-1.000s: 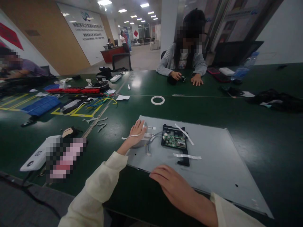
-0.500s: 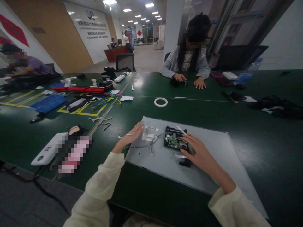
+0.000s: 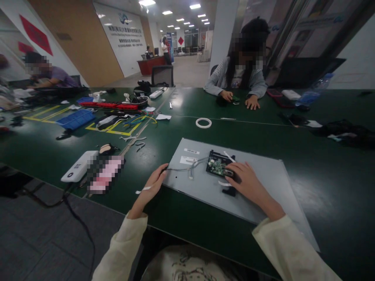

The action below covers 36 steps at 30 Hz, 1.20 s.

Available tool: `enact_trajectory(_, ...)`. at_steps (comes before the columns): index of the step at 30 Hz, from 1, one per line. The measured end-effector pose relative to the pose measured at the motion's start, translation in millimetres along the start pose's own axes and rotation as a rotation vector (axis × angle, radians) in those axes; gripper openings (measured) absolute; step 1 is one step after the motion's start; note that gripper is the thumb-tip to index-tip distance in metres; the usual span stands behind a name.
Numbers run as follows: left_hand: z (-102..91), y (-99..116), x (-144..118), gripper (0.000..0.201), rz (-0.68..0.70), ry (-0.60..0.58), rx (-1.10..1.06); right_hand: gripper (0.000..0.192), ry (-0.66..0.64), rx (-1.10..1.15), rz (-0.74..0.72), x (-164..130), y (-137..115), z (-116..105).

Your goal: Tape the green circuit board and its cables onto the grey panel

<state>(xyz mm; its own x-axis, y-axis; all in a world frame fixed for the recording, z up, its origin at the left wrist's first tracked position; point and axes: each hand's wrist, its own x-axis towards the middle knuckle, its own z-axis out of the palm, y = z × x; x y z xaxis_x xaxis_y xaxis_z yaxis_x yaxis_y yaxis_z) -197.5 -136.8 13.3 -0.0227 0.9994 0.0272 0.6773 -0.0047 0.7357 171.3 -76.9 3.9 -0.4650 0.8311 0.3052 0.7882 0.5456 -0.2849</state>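
Note:
A flat grey metal panel lies on the green table, with two white labels at its upper left. On it sits a green circuit board in a black plastic bracket. My right hand grips the right side of this bracket, fingers above and thumb below. White tape strips stick out beside those fingers. From the board a grey cable runs left to my left hand, whose fingers close around its end at the panel's left edge. Another tape strip clings to my left hand.
Beyond the panel lies a white tape roll. To the left are a white power bank, a beige mouse, a blue tray and loose wires. Across the table a co-worker handles a small green board.
My left hand has come down from the panel's upper left edge toward its lower left and closed on the cable end. My right hand has closed in on the bracket's right side. The view has shifted.

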Motion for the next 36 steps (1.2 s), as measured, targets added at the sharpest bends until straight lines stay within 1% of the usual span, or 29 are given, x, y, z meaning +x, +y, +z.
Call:
enact_trajectory(4,22.1,2.8,-8.1,0.043,0.156,0.078,0.137,0.031,0.017,-0.015,0.005,-3.5,1.8,-1.4)
enact_trajectory(6,29.2,4.9,-10.3,0.043,0.198,0.106,0.196,0.031,0.021,-0.020,0.007,-5.4,2.5,-3.0)
enact_trajectory(9,33.5,8.1,-12.6,0.042,0.228,0.103,0.270,0.031,0.024,-0.018,0.018,-8.1,2.4,-5.4)
enact_trajectory(13,34.7,7.9,-13.4,0.040,0.257,0.083,0.359,0.032,0.032,-0.019,0.012,-9.5,1.5,-5.8)
enact_trajectory(15,35.7,5.3,-12.8,0.039,0.269,0.077,0.387,0.034,0.050,-0.024,0.012,-8.5,3.3,-5.7)
enact_trajectory(17,37.1,2.1,-12.0,0.039,0.284,0.080,0.405,0.039,0.097,-0.033,0.048,-7.4,8.9,-6.9)
enact_trajectory(20,38.5,-1.8,-11.1,0.039,0.308,0.086,0.424,0.048,0.210,-0.076,0.185,-10.8,25.7,-11.3)
enact_trajectory(22,38.6,-3.3,-10.7,0.039,0.318,0.086,0.430,0.051,0.279,-0.136,0.338,-19.3,41.3,-13.7)
enact_trajectory(25,38.9,-5.0,-9.8,0.039,0.323,0.088,0.424,0.059,0.311,-0.246,0.647,-38.3,67.3,-13.4)
enact_trajectory(26,39.3,-5.7,-9.4,0.039,0.322,0.094,0.418,0.062,0.307,-0.257,0.717,-44.1,75.7,-12.3)
enact_trajectory(27,39.8,-6.6,-9.0,0.039,0.320,0.100,0.410,0.064,0.306,-0.245,0.745,-48.6,83.5,-11.0)
enact_trajectory(28,40.4,-7.6,-8.7,0.039,0.320,0.107,0.401,0.066,0.312,-0.211,0.734,-51.5,90.5,-9.7)
enact_trajectory(30,41.3,-9.2,-8.4,0.039,0.320,0.118,0.380,0.067,0.345,-0.124,0.664,-53.0,101.3,-7.6)
enact_trajectory(32,40.9,-9.8,-8.9,0.039,0.315,0.120,0.353,0.069,0.386,-0.069,0.616,-50.5,106.9,-6.8)
enact_trajectory(34,39.2,-8.6,-9.9,0.039,0.303,0.120,0.326,0.071,0.406,-0.053,0.623,-47.2,107.6,-7.2)
enact_trajectory(36,37.0,-6.3,-10.3,0.039,0.292,0.112,0.310,0.071,0.399,-0.050,0.644,-44.7,104.9,-8.3)
